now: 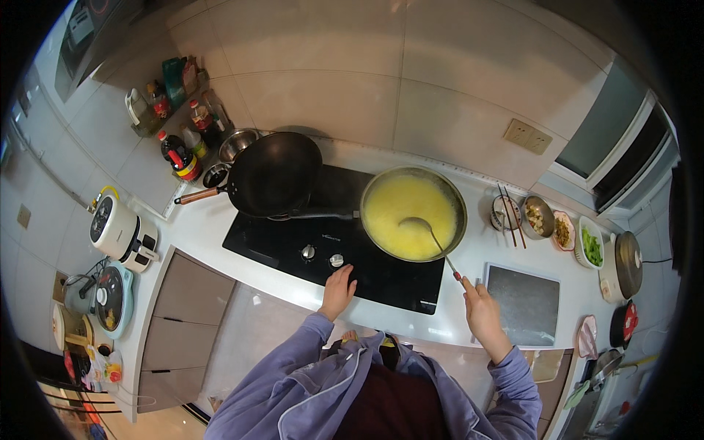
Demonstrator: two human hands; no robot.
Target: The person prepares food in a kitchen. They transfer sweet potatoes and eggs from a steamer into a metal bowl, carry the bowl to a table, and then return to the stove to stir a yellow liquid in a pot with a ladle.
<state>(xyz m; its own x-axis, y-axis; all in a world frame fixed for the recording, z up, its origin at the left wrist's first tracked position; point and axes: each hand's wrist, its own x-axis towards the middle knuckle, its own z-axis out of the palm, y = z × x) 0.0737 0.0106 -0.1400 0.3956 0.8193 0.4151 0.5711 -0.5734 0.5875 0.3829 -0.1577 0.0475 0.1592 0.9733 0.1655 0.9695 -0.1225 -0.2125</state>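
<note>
My right hand (pixel 484 316) grips the handle of a metal ladle (pixel 416 223), whose bowl rests in yellow liquid (pixel 410 201) inside a wide pan (pixel 462 208). The pan stands over the right side of a black glass cooktop (pixel 385 286), its dark handle pointing left. My left hand (pixel 339 289) is at the cooktop's front edge, fingers just below the right control knob (pixel 336 260), holding nothing. Left of the pan, a black wok (pixel 275 173) with a wooden handle sits over the other burner.
Right of the pan are a patterned bowl with chopsticks (pixel 506 213), a bowl of chopped food (pixel 536 217), a dish of green vegetables (pixel 591 247) and a dark board (pixel 522 305). Sauce bottles (pixel 179 157) and metal bowls (pixel 237 144) stand in the left corner, near a white air fryer (pixel 118 228).
</note>
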